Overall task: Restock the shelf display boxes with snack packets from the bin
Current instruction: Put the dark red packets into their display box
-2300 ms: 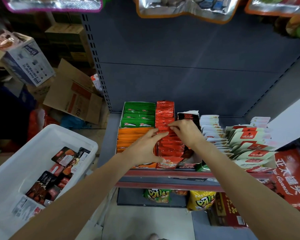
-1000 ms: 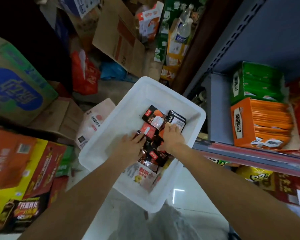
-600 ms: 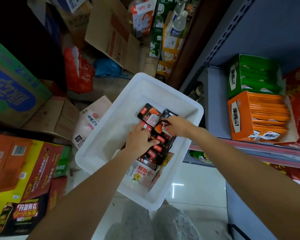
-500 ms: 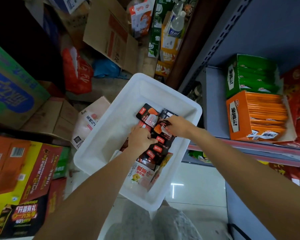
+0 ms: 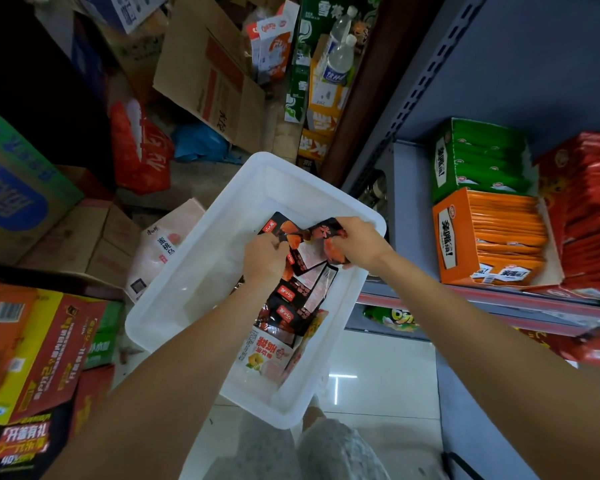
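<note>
Fingers of left hand (image 5: 262, 251) and right hand (image 5: 355, 242) clench dark snack packets (image 5: 303, 249) above the white bin (image 5: 187, 296), frame centre, apparently gathering a batch for the shelf boxes (image 5: 489, 237).

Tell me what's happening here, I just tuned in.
A person is reaching into the white bin with both hands. The left hand and right hand each grip dark snack packets, lifted above the loose pile in the bin. The orange box and green box on the shelf look already filled.
</note>
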